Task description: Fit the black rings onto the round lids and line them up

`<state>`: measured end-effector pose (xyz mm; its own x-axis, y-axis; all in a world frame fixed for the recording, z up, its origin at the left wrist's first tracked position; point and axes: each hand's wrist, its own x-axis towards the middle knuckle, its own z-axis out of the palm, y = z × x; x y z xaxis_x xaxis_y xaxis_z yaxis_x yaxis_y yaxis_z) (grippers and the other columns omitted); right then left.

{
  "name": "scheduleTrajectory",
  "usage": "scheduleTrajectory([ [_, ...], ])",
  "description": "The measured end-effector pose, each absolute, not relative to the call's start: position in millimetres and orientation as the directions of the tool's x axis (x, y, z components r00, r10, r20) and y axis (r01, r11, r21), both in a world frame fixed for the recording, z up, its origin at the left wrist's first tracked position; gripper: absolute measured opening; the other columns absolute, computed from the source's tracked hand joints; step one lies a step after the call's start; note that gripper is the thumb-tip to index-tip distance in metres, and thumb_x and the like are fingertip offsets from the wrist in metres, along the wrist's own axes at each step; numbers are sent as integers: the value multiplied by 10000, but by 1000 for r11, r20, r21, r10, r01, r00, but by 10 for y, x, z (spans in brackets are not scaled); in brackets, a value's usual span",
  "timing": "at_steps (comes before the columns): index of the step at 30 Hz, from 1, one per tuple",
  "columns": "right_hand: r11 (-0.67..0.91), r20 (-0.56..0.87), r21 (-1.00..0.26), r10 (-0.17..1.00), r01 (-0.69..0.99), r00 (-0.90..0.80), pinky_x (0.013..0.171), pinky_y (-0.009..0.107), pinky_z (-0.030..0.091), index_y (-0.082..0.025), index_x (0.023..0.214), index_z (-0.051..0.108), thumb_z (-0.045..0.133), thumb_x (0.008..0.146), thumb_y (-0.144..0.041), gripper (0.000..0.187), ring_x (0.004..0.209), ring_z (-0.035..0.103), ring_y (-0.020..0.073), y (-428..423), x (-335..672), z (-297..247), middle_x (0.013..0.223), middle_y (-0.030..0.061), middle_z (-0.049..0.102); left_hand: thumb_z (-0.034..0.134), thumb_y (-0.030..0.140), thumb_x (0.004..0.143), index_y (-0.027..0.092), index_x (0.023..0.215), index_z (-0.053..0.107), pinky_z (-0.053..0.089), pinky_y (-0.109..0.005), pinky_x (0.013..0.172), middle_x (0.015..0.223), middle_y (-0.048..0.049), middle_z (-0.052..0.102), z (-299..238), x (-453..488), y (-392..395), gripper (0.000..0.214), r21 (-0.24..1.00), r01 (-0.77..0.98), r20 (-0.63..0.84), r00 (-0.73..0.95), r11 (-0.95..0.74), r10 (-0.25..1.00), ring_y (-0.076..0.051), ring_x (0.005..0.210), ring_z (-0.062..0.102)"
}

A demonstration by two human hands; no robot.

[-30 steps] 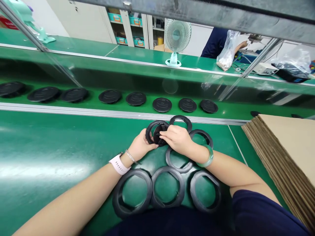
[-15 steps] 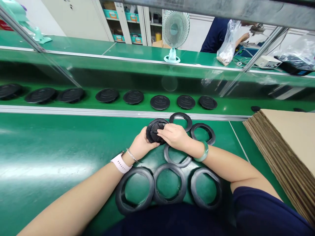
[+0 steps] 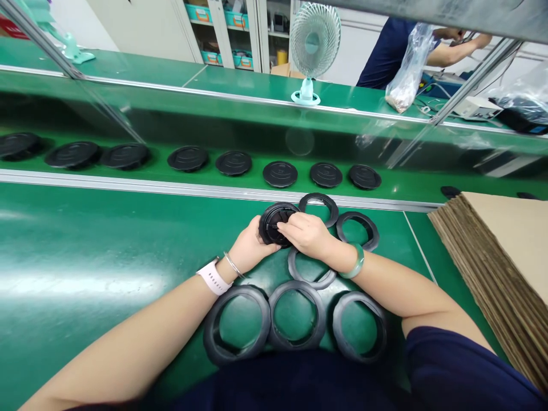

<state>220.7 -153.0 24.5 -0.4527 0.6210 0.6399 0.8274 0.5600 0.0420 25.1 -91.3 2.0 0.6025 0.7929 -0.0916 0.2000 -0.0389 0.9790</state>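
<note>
A round black plastic part [image 3: 269,224] with a ribbed centre is held up above the green bench. My left hand [image 3: 250,244] wraps its left and lower side, thumb along the near rim. My right hand [image 3: 309,233] lies over its right side, fingers pinched together at the centre; what the fingertips grip there is too small to make out. Below and behind the hands lie several black rings, among them a near left ring [image 3: 209,328], a near middle ring [image 3: 319,319] and a near right ring [image 3: 338,325]. My right forearm partly covers another ring [image 3: 295,268].
Several black discs [image 3: 279,174] stand in a row on the green strip [image 3: 257,188] behind a metal rail. Stacked cardboard sheets [image 3: 505,251] are at the right. Farther back are a fan [image 3: 314,45], a plastic bag [image 3: 409,74] and another person's arm [image 3: 454,54].
The camera view has shifted slightly. Both hands stay on the black part, with the right fingers still at its centre. The other person's arm in the background has risen.
</note>
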Motion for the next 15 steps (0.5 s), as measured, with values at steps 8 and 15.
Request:
scheduleTrajectory([
  [8, 525, 616, -38, 682, 850, -393, 665, 312, 464, -144, 983, 702, 493, 1008, -222, 224, 737, 538, 185, -1526, 2188, 227, 779, 65, 594, 850, 297, 603, 213, 1028, 448, 570, -358, 792, 972, -7, 670, 14, 249, -917, 591, 984, 178, -103, 621, -12, 777, -240, 917, 691],
  [15, 478, 572, -150, 756, 865, -318, 714, 319, 491, -150, 972, 685, 521, 995, -238, 188, 790, 565, 197, -1549, 2158, 252, 835, 80, 612, 836, 276, 612, 217, 1007, 436, 576, -324, 742, 934, 13, 662, 68, 255, -931, 566, 982, 187, -115, 622, -5, 775, -217, 875, 702],
])
